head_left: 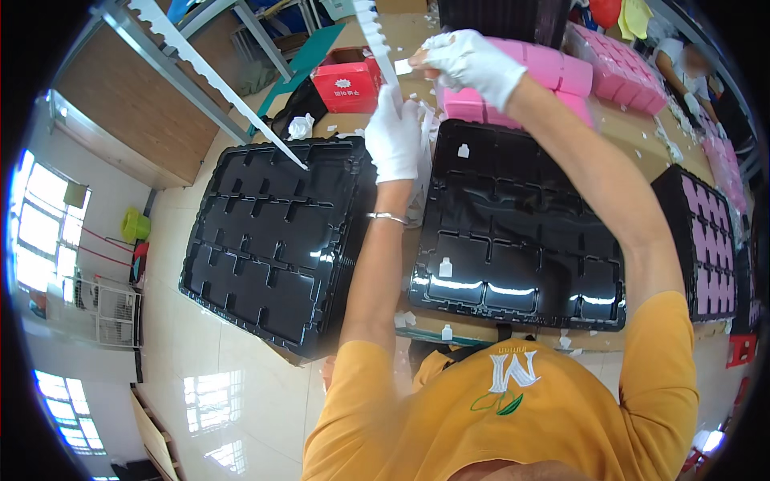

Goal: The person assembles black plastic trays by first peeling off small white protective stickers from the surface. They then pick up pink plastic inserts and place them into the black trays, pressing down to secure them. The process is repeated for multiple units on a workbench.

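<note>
My left hand (393, 140), in a white glove, grips a white strip (369, 32) with a notched edge that runs up out of view. My right hand (473, 64), gloved too, pinches a small white tag-like piece (403, 66) beside that strip. Below my hands are two lots of black plastic trays with moulded compartments: a left tray stack (265, 232) and a right tray (513, 232). Small white tags, one of them a bottle-shaped tag (445, 267), lie on the right tray. Another long notched white strip (216, 96) reaches down onto the left stack.
A red box (346, 84) and crumpled white paper (301, 127) sit behind the left stack. Pink wrapped bundles (553, 68) lie beyond the right tray. Further right stands a tray with pink pieces (706, 240). White scraps litter the table. Another person (682, 68) works at the far right.
</note>
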A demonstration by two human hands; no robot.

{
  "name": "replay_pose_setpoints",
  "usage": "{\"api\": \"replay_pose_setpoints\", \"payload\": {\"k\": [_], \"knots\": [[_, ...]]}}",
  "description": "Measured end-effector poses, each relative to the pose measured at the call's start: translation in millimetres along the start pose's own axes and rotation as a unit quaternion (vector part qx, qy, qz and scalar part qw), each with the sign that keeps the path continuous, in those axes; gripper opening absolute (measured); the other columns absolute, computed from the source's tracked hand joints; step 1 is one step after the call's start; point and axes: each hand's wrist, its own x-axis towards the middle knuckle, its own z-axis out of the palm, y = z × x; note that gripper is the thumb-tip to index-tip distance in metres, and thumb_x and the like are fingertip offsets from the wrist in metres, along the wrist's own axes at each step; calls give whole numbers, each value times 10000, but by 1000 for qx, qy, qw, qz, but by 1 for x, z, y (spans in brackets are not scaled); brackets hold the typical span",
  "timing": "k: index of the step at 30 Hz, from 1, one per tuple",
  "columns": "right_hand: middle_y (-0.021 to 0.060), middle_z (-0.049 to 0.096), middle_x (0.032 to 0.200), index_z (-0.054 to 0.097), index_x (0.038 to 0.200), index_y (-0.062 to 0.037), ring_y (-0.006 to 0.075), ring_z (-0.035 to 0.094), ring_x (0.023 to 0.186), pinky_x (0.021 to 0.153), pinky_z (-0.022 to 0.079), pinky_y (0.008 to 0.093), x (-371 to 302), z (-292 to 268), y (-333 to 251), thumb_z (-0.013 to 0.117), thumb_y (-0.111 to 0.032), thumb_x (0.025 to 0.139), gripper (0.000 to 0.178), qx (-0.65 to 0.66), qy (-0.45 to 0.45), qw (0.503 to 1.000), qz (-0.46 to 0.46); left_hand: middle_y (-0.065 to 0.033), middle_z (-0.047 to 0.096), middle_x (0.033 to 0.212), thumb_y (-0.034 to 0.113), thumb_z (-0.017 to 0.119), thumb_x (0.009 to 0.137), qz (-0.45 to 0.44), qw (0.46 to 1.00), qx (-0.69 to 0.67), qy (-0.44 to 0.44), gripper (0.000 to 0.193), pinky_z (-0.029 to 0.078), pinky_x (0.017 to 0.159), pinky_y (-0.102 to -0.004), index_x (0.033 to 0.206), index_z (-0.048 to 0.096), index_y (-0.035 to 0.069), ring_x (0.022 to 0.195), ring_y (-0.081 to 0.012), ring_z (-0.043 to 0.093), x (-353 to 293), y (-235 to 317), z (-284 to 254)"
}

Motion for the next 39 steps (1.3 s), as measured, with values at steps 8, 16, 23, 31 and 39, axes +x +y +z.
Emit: {"api": "replay_pose_setpoints", "payload": {"k": [8,16,23,31,39], "knots": [[46,570,730,652,782,22,114,530,678,610,402,281,-194,-97,-33,766,-180,782,233,-159,-265,933,184,-181,643,1194,126,680,873,33,998,17,-52,428,470,970,-344,1243,578,-63,1057,-274,638,-58,32,-79],[86,546,748,650,740,-14,228,607,644,552,466,323,-319,-96,2,697,-33,734,51,-341,-252,875,234,-129,610,1292,-19,564,947,-52,982,-55,-173,395,461,994,-299,1329,497,-95,1143,-189,606,-113,57,-114],[112,605,858,698,846,-61,280,650,861,763,529,365,-340,-71,15,703,-53,755,92,-589,-137,789,111,-137,637,1278,-9,635,893,132,967,101,-195,356,408,1061,-362,1240,581,-71,1203,-269,582,-128,73,-124],[51,519,794,652,1037,-81,250,559,796,689,437,393,-383,-40,2,634,-96,787,251,-582,-88,804,83,-208,527,1380,45,749,755,-51,953,127,-269,561,319,1118,-365,1266,552,-77,1316,-316,471,-154,65,-138],[88,478,757,662,1114,-41,256,490,736,659,394,384,-384,-31,10,622,-31,825,292,-620,-92,774,87,-258,391,1494,128,799,722,-124,931,108,-327,816,287,1151,-358,1409,408,-72,1422,-330,353,-151,71,-124]]}}
